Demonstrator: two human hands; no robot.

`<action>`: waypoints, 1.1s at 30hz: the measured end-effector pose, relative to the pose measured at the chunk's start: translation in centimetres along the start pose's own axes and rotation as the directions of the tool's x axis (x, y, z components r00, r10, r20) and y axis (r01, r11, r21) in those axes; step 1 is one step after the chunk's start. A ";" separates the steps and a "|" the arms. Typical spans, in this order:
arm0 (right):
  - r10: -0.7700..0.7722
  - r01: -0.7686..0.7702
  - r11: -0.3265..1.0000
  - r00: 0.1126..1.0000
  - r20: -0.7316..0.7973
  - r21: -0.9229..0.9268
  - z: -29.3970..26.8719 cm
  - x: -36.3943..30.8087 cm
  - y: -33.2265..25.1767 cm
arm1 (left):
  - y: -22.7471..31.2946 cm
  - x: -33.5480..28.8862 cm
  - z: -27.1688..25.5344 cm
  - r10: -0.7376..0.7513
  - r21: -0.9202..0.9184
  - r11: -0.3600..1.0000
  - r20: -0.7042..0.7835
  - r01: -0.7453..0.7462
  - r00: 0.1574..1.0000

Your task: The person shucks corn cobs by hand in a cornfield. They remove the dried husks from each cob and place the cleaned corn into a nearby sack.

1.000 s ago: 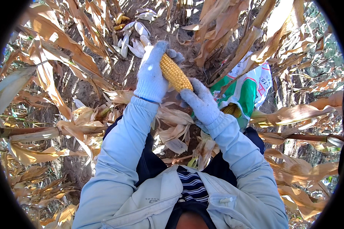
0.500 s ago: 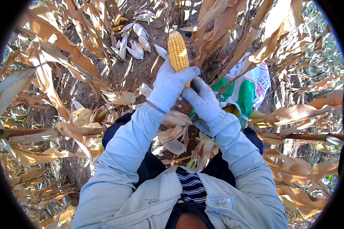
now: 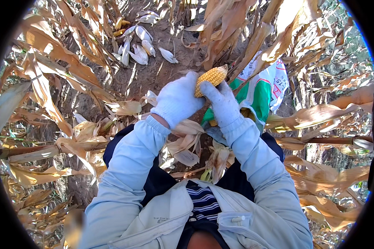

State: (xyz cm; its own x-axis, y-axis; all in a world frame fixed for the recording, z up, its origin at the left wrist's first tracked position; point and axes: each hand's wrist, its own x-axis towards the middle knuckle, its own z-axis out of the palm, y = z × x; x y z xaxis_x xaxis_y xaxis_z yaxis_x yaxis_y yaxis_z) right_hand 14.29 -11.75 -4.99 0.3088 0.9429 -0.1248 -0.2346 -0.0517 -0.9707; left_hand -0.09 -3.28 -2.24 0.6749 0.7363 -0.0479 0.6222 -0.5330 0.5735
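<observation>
A bare yellow corn cob is held up in front of me, tilted with its tip toward the upper right. My right hand, in a greyish white knit glove, closes round the cob with its thumb across the near side. White-gloved and curled, my left hand presses against the cob's lower left end; its fingertips are hidden. Just right of and below my right hand, a green and white sack stands partly open, with yellow cobs showing at its mouth.
Several pale-husked ears lie on the soil at the upper left, with yellow cobs beside them. Tall dry corn stalks and leaves crowd both sides. Loose husks lie between my knees, and a stalk crosses at the left.
The cob has tipped from nearly upright toward the right and moved slightly lower. My right hand has come up onto it, its thumb now across the kernels. My left hand has turned, showing its back.
</observation>
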 end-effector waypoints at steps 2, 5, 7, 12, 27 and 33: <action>0.001 0.002 0.994 1.000 -0.027 0.112 -1.0 0.8 1.5 | 0.5 -0.1 -0.2 0.034 -0.054 0.998 -0.006 -0.035 0.999; 0.013 0.008 0.914 0.999 -0.050 0.405 -2.6 1.8 2.3 | 0.6 0.0 -0.6 0.003 -0.123 0.992 0.060 0.005 0.998; 0.023 -0.010 0.869 1.000 -0.019 0.495 -3.2 2.0 1.1 | -0.2 0.0 -0.7 0.017 -0.134 0.991 0.072 -0.007 0.997; 0.015 -0.064 0.649 0.997 0.071 0.758 -4.4 2.4 0.2 | -2.0 -0.1 -1.8 0.031 -0.075 0.997 0.007 -0.031 0.999; 0.272 -0.368 0.768 0.928 0.253 0.525 -1.0 0.3 -0.5 | -1.4 0.4 -0.8 0.073 -0.576 0.794 -0.222 -0.191 0.972; 0.268 -0.378 0.823 0.917 0.296 0.425 -1.2 0.6 0.6 | -2.6 1.7 -0.8 0.096 -0.279 0.923 -0.500 -0.265 0.861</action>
State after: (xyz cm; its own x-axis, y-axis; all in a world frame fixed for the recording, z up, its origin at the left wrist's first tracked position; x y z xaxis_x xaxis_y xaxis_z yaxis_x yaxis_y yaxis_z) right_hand 15.44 -11.63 -5.88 -0.0526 0.9480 -0.3140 -0.7013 -0.2590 -0.6642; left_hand -0.84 -0.36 -3.16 0.4424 0.7908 0.4230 0.2845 -0.5711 0.7700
